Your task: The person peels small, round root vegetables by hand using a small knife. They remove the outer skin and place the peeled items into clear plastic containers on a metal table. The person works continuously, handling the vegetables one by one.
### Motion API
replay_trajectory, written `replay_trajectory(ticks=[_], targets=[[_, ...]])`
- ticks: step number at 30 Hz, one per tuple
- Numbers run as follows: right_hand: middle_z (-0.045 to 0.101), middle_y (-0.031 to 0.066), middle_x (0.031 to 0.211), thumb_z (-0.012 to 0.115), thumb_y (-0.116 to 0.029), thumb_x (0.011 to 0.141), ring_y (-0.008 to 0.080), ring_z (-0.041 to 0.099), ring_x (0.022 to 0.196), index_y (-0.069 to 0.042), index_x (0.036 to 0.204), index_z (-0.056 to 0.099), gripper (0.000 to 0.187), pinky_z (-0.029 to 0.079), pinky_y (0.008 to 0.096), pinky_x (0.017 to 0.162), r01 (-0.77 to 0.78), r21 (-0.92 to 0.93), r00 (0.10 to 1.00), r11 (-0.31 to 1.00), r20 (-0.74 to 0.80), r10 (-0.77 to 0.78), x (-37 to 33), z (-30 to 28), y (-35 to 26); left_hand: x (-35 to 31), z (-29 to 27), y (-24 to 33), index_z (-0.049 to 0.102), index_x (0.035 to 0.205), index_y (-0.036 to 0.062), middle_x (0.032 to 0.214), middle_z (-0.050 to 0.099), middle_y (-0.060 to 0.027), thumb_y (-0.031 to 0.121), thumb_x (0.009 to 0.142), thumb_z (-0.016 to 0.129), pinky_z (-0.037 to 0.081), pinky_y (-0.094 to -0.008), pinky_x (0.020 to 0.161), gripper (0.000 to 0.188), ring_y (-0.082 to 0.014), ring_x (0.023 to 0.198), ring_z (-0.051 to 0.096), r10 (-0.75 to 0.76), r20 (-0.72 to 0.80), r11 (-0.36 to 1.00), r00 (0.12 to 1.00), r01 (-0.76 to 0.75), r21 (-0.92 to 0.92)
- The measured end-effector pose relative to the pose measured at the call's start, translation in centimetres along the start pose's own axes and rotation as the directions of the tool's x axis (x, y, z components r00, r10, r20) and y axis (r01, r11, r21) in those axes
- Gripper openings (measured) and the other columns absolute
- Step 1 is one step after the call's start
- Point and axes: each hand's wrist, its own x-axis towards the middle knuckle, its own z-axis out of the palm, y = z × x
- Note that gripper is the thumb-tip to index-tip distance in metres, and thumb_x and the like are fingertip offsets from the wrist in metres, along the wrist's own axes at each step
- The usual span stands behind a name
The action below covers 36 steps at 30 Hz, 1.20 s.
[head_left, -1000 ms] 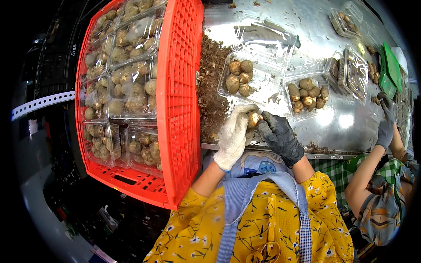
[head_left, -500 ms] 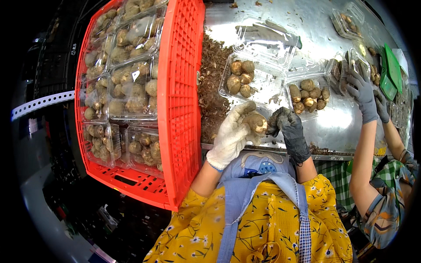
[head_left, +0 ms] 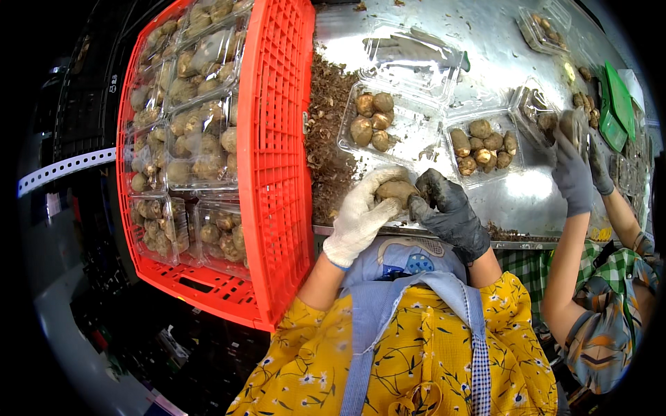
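A small brown taro (head_left: 397, 195) lies in my left hand (head_left: 365, 216), which wears a white knit glove with its fingers wrapped round it. At the taro's right end, my right hand (head_left: 449, 213) in a black glove has its fingers bent in a pinch against the skin. Just beyond my hands sits an open clear plastic clamshell box (head_left: 415, 142) with several taros (head_left: 372, 120) grouped on its left side. To its right, another clear box (head_left: 454, 170) holds several more taros (head_left: 491, 143).
At left stands a tall red crate (head_left: 277, 159) packed with filled clear boxes (head_left: 201, 139). Dry peelings (head_left: 331, 118) cover the metal table's left side. At right, a co-worker's gloved hands (head_left: 573, 177) handle a clear box near a green tray (head_left: 616, 104).
My right fingers have come in against the taro's end, and the taro has turned so its pale cut end no longer shows. The co-worker's hand has shifted slightly.
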Motion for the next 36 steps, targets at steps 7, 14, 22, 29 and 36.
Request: replay_trajectory(ticks=[7, 14, 22, 29, 36], targets=[[0.059, 0.0026, 0.08, 0.054, -0.018, 0.09, 0.0102, 0.053, 0.07, 0.002, 0.104, 0.055, 0.024, 0.047, 0.0251, 0.063, -0.188, 0.377, 0.978, 0.907, 0.158, 0.137, 0.3, -0.3, 1.9, 0.0, 0.6, 0.5, 0.041, 0.126, -0.0068, 0.108, 0.057, -0.0132, 0.008, 0.083, 0.058, 0.05, -0.0286, 0.082, 0.049, -0.0165, 0.093, 0.057, -0.19, 0.015, 0.934, 0.982, 0.185, -0.304], [0.061, 0.006, 0.097, 0.059, -0.015, 0.087, 0.0103, 0.055, 0.081, 0.001, 0.122, 0.05, 0.039, 0.049, 0.0247, 0.07, -0.021, 0.207, 0.992, 0.978, 0.129, -0.006, 0.1, -0.2, 2.0, 0.1, 1.0, 1.2, 0.042, 0.125, -0.0072, 0.102, 0.059, -0.0114, 0.008, 0.083, 0.058, 0.052, -0.0241, 0.073, 0.047, -0.0136, 0.084, 0.059, -0.236, -0.047, 0.924, 0.971, 0.209, -0.321], [0.055, 0.0058, 0.116, 0.061, -0.007, 0.085, 0.0092, 0.051, 0.098, 0.0, 0.13, 0.042, 0.049, 0.047, 0.0262, 0.083, -0.178, 0.523, 0.976, 0.833, 0.2, 0.083, -0.1, 0.1, 3.2, 0.2, 1.4, 1.5, 0.046, 0.124, -0.0036, 0.098, 0.06, -0.0083, 0.018, 0.08, 0.063, 0.049, -0.019, 0.063, 0.052, -0.0088, 0.076, 0.055, -0.192, -0.036, 0.971, 0.981, 0.185, -0.155], [0.053, 0.0029, 0.104, 0.055, -0.004, 0.084, 0.0092, 0.051, 0.089, 0.001, 0.122, 0.044, 0.039, 0.047, 0.0243, 0.076, -0.181, 0.621, 0.983, 0.763, 0.14, 0.119, 0.2, 0.5, 0.8, 0.0, 1.8, 1.3, 0.047, 0.123, -0.0011, 0.103, 0.059, -0.0098, 0.011, 0.087, 0.054, 0.047, -0.0215, 0.067, 0.038, -0.0098, 0.079, 0.057, -0.031, -0.081, 0.997, 0.996, 0.037, 0.074], [0.054, 0.0023, 0.091, 0.053, -0.004, 0.081, 0.0074, 0.051, 0.076, 0.002, 0.117, 0.046, 0.037, 0.047, 0.0207, 0.066, -0.242, 0.52, 0.97, 0.819, 0.106, 0.22, 1.1, 0.9, 2.3, 0.7, 1.6, 0.3, 0.044, 0.126, -0.0011, 0.107, 0.058, -0.0114, 0.01, 0.087, 0.051, 0.047, -0.0272, 0.081, 0.04, -0.0169, 0.093, 0.058, 0.287, -0.056, 0.828, 0.956, -0.219, 0.517]])
